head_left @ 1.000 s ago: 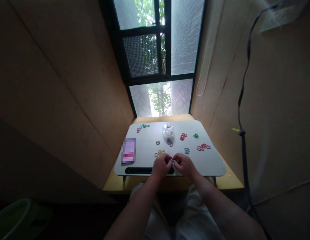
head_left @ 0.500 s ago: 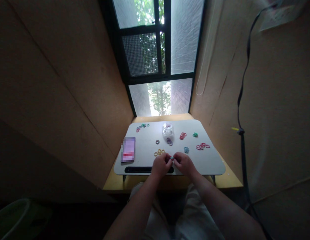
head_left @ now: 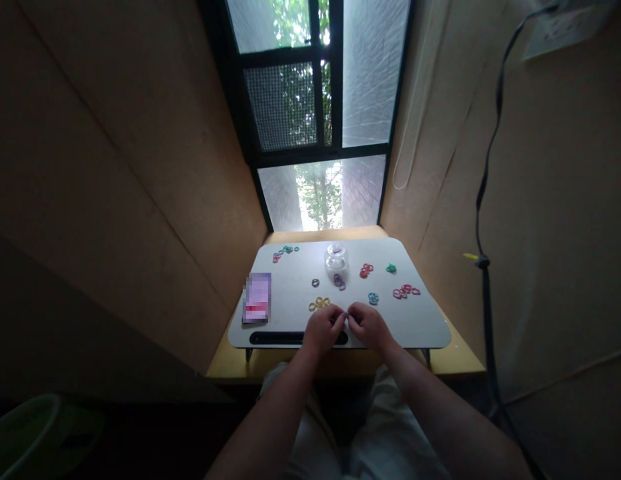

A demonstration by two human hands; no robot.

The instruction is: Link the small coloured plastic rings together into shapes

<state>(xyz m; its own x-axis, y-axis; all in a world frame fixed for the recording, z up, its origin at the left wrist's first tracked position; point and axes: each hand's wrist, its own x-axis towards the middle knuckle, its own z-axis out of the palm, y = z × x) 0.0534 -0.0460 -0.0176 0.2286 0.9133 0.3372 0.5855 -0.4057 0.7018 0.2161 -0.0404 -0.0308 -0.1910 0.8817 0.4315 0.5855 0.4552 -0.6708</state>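
Pinching at a small bluish bit (head_left: 347,313), the left hand (head_left: 323,329) and the right hand (head_left: 369,327) meet near 6 o'clock on the white table (head_left: 287,317), if 12 is the side by the window (head_left: 322,193). Both hands are curled, with their fingertips almost touching around the bit. It is too tiny to tell if it is one ring or two.

Some of the work looks done. A mixed row of rings (head_left: 286,251), pink, purple and green, lies at 11 o'clock. It may be joined up, but I cannot tell for sure.

A lot seems left. The other rings lie in little heaps by color: red rings (head_left: 366,270) at 1 o'clock, green rings (head_left: 391,268) at 2, pink rings (head_left: 406,292) at 3, and blue rings (head_left: 373,299) near 4, just past the right hand. Yellow rings (head_left: 319,304) are at 8, just beyond the left hand. Purple rings (head_left: 339,282) sit near the middle, just below the clear jar (head_left: 336,260) at 12. A dark ring (head_left: 315,283) is at 10, close to the middle. The bit in the fingers is not put down yet, so I think this part is only halfway.
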